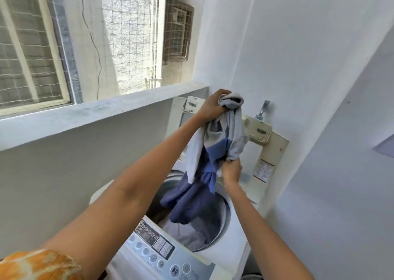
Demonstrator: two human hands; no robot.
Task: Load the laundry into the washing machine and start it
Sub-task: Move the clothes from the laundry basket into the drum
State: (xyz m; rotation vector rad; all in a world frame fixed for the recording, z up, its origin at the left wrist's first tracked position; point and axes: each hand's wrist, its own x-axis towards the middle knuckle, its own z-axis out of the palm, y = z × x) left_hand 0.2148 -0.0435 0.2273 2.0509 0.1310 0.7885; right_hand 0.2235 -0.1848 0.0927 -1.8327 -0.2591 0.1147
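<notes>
Your left hand [214,104] is up high, fingers clamped around the bunched top of the garment [215,151], a grey and blue piece. Your right hand [231,171] is lower and to the right, fingers pinching a grey fold at the garment's lower edge. So both hands are closed on the same cloth, none free.

The garment hangs nearly straight down from the left hand, long axis vertical. Its dark blue tail already dips through the round opening of the washing machine [238,245] and into the drum [221,213]. More laundry [185,232], greyish, lies at the drum bottom beneath it. The lid [275,149] stands open, upright against the wall behind the drum.

Key relation: the drum sits directly below both hands, so the cloth only needs to go down. The right hand is nearer the opening; the left carries the weight from above. I judge this as mid-loading: lowering and releasing looks like the next move, left hand coming down so the bunched top clears the rim instead of draping over it.

The control panel [162,252] with its buttons is at the near edge, closest to you and below your left forearm. Starting looks not yet done, lid open. Cannot tell if more laundry waits outside the frame.
</notes>
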